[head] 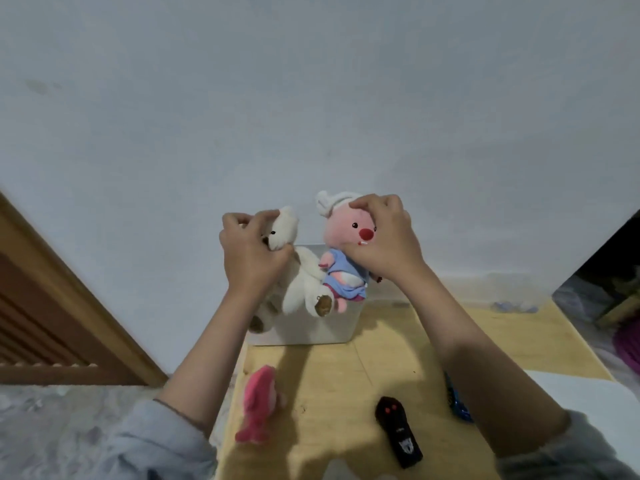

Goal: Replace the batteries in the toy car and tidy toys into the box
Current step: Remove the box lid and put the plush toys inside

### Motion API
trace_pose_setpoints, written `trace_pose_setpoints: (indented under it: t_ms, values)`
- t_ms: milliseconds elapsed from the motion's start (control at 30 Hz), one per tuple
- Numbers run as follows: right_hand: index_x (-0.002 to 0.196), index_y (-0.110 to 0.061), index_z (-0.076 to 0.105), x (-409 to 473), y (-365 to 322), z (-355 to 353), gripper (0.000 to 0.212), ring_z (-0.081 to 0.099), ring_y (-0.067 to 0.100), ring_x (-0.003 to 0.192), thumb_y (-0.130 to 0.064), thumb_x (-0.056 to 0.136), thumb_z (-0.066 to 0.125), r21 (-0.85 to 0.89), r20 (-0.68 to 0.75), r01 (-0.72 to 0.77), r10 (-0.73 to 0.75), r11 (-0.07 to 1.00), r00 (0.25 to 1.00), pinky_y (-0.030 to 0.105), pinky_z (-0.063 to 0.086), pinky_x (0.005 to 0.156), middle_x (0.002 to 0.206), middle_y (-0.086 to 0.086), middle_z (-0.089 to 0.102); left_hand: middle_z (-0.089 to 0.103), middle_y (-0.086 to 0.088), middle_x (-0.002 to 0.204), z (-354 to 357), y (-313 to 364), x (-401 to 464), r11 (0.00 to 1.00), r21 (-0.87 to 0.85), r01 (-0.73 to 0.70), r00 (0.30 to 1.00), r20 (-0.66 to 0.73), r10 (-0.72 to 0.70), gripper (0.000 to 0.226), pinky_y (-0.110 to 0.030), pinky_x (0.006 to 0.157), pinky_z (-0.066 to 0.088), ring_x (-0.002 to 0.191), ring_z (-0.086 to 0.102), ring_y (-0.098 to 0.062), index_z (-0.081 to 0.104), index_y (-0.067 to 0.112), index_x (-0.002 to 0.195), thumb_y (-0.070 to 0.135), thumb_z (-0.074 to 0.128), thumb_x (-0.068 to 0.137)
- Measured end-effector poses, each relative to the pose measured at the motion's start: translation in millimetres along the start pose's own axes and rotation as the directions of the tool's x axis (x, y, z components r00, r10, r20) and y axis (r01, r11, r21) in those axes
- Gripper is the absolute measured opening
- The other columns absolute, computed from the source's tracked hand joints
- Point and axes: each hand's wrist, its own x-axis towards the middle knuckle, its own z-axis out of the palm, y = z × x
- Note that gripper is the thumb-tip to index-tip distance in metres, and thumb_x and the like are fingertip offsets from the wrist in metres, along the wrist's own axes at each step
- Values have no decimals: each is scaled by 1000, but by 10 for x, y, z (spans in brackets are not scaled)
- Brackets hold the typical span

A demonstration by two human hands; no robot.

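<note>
My left hand [251, 252] grips a white teddy bear [300, 277] by its head, and the bear hangs above the white box [320, 325]. My right hand [386, 239] grips the head of a pink plush doll in a blue dress [341, 271], held over the box beside the bear. Lying on the yellow table [332, 379] near its left edge is a pink plush toy [258, 405]. A black remote control [398, 431] lies nearer to me. Only a blue sliver of the toy car [457, 400] shows past my right forearm.
The box stands at the table's far edge against a pale wall. A wooden slatted frame [52, 306] leans at the left above a grey patterned surface [69, 427]. Dark clutter and a purple object [627, 337] lie at the far right.
</note>
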Motion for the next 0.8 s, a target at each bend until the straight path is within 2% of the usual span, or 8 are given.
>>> trace_pose_setpoints:
  t_ms: [67, 200, 367, 433, 500, 600, 667, 800]
  values:
    - [114, -30, 52, 116, 44, 128, 56, 45, 25, 106, -27, 63, 74, -29, 28, 32, -31, 999, 999, 31, 47, 73, 115, 0, 40, 38, -2, 109, 125, -36, 157, 996, 80, -33, 999, 39, 30, 45, -27, 70, 43, 103, 42, -25, 64, 31, 110, 22, 72, 67]
    - [116, -25, 50, 278, 228, 458, 55, 48, 26, 99, -24, 66, 73, -127, 185, 77, -52, 989, 981, 31, 48, 68, 115, 2, 39, 40, -5, 106, 471, -231, 324, 987, 152, -55, 984, 178, 28, 42, -31, 70, 46, 100, 43, -29, 63, 27, 108, 23, 72, 67]
    - [112, -16, 46, 481, 485, 796, 50, 56, 28, 79, -24, 70, 72, -232, 401, 94, 8, 968, 916, 33, 48, 62, 110, 8, 43, 40, -4, 99, 878, -470, 384, 971, 239, -29, 937, 346, -57, 40, -32, 73, 45, 88, 48, -27, 61, 24, 103, 30, 72, 65]
    - [112, -16, 47, 556, 580, 893, 51, 57, 27, 81, -28, 70, 74, -254, 460, 110, 20, 961, 888, 31, 42, 60, 109, 7, 44, 40, -5, 99, 1018, -577, 398, 964, 264, -37, 908, 412, -78, 44, -33, 73, 47, 84, 52, -28, 59, 22, 104, 33, 74, 64]
    - [110, -14, 48, 595, 643, 1016, 49, 56, 29, 88, -30, 71, 73, -320, 504, 212, -24, 924, 863, 31, 37, 62, 108, 8, 47, 41, -6, 100, 1151, -687, 394, 962, 268, -59, 871, 485, -82, 47, -30, 69, 45, 82, 53, -26, 56, 18, 106, 32, 76, 65]
    - [111, -10, 51, 601, 642, 1195, 42, 55, 32, 98, -25, 75, 68, -375, 561, 357, -97, 855, 822, 32, 35, 67, 109, 12, 54, 49, -8, 106, 1323, -870, 349, 954, 288, -83, 809, 579, -104, 55, -27, 71, 41, 94, 54, -25, 56, 19, 114, 32, 78, 65]
    - [111, -8, 54, 607, 676, 1321, 40, 58, 32, 100, -22, 76, 68, -375, 601, 381, -91, 845, 794, 32, 38, 69, 110, 14, 57, 52, -9, 109, 1414, -982, 316, 942, 328, -74, 774, 614, -153, 57, -29, 72, 44, 99, 54, -27, 56, 22, 116, 34, 78, 65]
    - [113, -8, 58, 566, 771, 1559, 37, 60, 32, 102, -18, 79, 69, -397, 693, 338, 36, 853, 720, 35, 49, 77, 113, 15, 56, 50, -10, 112, 1528, -1077, 265, 923, 378, -78, 753, 629, -194, 52, -34, 78, 49, 100, 55, -31, 56, 24, 117, 32, 73, 69]
